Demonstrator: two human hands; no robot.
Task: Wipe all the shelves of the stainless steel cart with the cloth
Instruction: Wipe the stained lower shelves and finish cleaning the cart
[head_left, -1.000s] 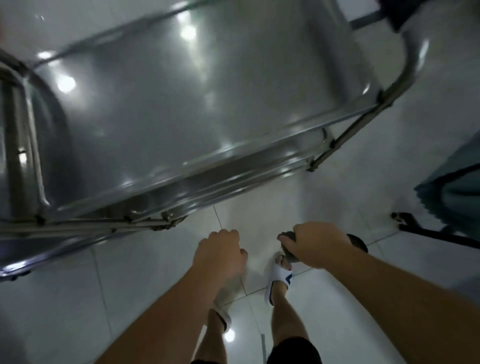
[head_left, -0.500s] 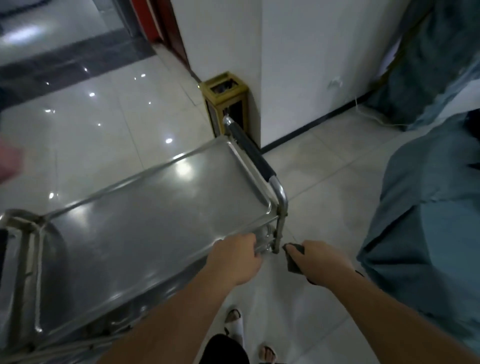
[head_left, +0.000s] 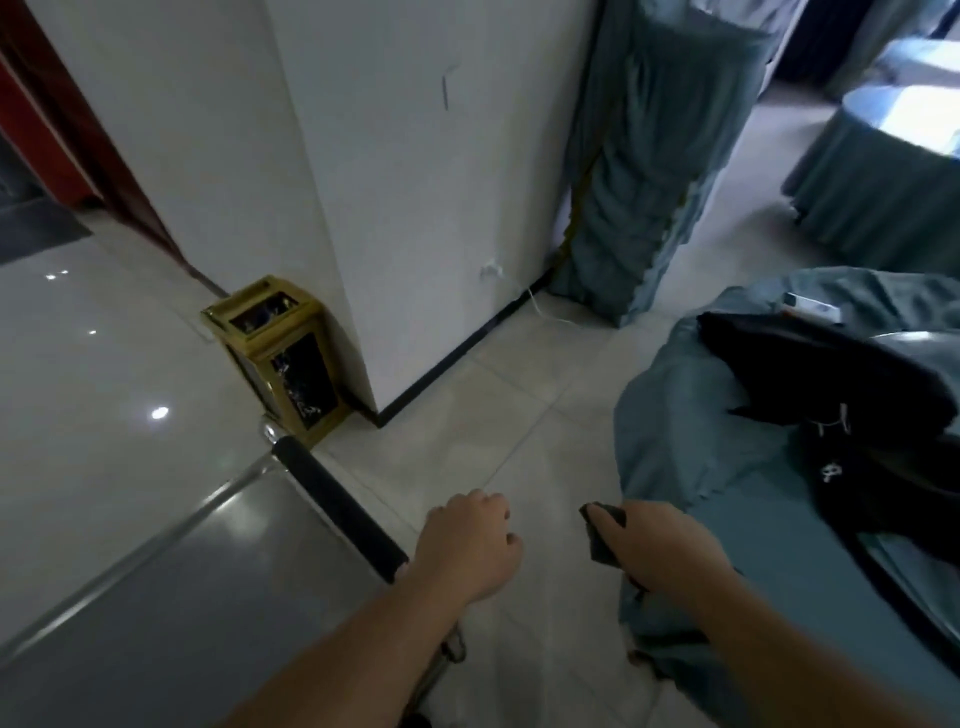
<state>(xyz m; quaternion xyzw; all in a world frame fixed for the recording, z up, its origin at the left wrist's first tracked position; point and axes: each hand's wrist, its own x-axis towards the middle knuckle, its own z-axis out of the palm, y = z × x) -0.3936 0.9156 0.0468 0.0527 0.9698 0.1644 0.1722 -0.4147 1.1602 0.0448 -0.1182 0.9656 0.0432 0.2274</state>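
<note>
The left hand (head_left: 470, 545) hangs with fingers loosely curled, holding nothing, just beside the black-padded handle (head_left: 337, 512) of the stainless steel cart (head_left: 171, 587), whose flat grey top shelf fills the lower left. The right hand (head_left: 657, 545) grips a small dark cloth (head_left: 602, 535) above the pale tiled floor (head_left: 519, 415), near a teal draped tabletop (head_left: 701, 415)

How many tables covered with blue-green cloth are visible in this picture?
2: one covered table at the right beside the right hand, another covered table far at the upper right. More may be hidden outside the frame.
</note>
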